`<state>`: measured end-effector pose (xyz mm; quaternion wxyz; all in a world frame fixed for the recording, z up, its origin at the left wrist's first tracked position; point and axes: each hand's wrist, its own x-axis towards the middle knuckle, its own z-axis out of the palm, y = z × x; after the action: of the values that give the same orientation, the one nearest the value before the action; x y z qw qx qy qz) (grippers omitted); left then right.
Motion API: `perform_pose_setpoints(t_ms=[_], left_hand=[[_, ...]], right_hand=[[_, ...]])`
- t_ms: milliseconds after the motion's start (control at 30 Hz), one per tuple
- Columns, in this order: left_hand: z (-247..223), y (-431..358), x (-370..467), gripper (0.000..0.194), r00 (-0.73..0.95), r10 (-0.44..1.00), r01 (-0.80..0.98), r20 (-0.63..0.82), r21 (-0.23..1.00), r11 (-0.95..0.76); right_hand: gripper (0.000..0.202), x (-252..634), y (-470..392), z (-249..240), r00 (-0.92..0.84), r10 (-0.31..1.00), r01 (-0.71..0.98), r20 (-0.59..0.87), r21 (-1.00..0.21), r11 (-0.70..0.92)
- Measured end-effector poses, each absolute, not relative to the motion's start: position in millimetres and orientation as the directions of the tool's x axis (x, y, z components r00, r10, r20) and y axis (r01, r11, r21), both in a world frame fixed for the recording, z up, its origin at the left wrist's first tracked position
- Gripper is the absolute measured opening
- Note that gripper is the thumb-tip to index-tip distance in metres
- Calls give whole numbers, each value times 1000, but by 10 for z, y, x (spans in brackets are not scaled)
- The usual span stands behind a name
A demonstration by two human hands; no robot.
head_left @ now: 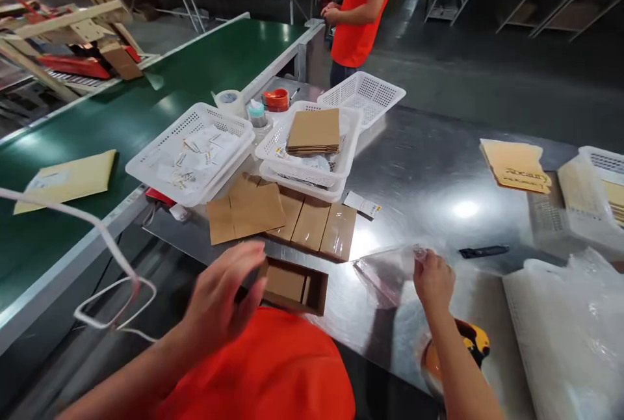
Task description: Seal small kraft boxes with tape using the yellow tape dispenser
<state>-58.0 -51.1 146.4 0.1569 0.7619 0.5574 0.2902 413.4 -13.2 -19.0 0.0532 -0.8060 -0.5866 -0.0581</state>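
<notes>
Steel worktable carries two white baskets, flat cardboard blanks and an open small cardboard box at its near edge. Left hand, fingers spread, sits against the box's left end, blurred; grasp cannot be confirmed. Right hand pinches a clear plastic bag lying on the table right of the box.

Brown box, clear bag

The single head-worn camera looks forward and steeply down from close above the steel worktable, angled slightly left toward the green conveyor belt, with shelving far ahead.
</notes>
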Motion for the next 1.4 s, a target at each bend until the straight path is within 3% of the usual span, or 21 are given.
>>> perform_pose_setpoints(t_ms=[67,133,167,233,300,367,533,667,800,900,1000,1067,1167,1300,1400], left_hand=[[930,-267,-452,45,155,988,783,21,607,-136],[408,-158,-453,53,22,951,766,-308,616,182],[191,-151,-490,56,-19,892,725,-451,608,323],[-114,-194,-585,53,50,816,609,-576,665,433],[-258,-250,-656,44,155,819,520,-553,750,408],[-298,-272,-682,39,210,844,483,-493,803,349],[-308,-236,-650,37,224,852,499,-473,806,317],[-333,-250,-628,43,218,856,502,-469,806,314],[-343,-281,-633,46,219,855,479,-470,815,325],[-350,-282,-657,53,175,871,468,-459,817,337],[-372,-251,-705,60,168,885,487,-434,817,308],[-395,-207,-745,61,219,865,466,-451,827,313],[-423,-103,-790,68,329,808,399,-488,848,350],[-431,63,-737,99,505,659,446,-557,822,353],[-479,153,-589,117,456,733,509,-505,823,251]], right_hand=[[49,3895,-213,63,347,905,936,246,-154,-316],[51,3432,-338,273,254,936,946,245,-265,-187],[48,3132,-408,341,147,968,947,203,-311,-79],[36,2476,-527,380,-178,984,924,6,-343,170],[22,1872,-573,299,-351,933,880,-83,-369,298],[21,1451,-528,144,-472,848,854,-242,-366,370],[31,1225,-276,-280,-444,785,889,-432,-321,326],[37,1277,-235,-409,-437,778,892,-451,-331,309],[39,1382,-351,-237,-472,814,849,-339,-425,315],[43,1682,-515,-82,-391,903,831,-177,-490,263],[42,2098,-705,-107,-118,991,804,-54,-591,64],[43,2325,-810,-240,50,990,625,-135,-769,-137],[59,2489,-895,-526,14,928,288,-372,-887,-360],[66,2441,-902,-885,71,917,129,-392,-908,-398],[67,2290,-856,-1074,174,919,81,-355,-924,-373]])
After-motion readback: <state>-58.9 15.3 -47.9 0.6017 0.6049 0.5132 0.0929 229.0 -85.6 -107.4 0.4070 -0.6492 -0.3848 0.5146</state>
